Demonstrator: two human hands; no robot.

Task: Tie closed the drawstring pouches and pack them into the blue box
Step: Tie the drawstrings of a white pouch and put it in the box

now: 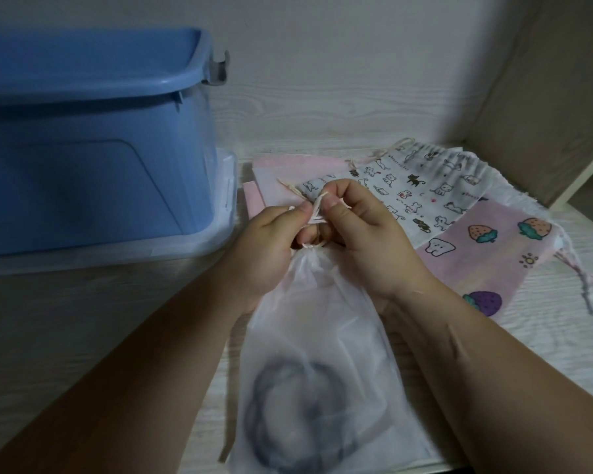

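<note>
Left hand [264, 248] and right hand [363, 234] fingers pinch the drawstring [317, 213]. The white pouch [322, 336] contains a dark round item [298, 415]. Blue box [93, 131] at 10 o'clock.

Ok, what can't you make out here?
Head view only:
- Blue box interior: its own wall hides it; frame edge cuts its left.
- Knot in the cord: left hand and right hand cover it.
- Dark round item in the white pouch: blurred by fabric.
- Plain pink pouches: mostly under the cat-print pouch.

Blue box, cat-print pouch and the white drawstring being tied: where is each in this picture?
blue box [93, 186], head view, on its front wall.
cat-print pouch [424, 189], head view, on the middle of its cloth.
drawstring [318, 213], head view, on its crossed strands.
</note>
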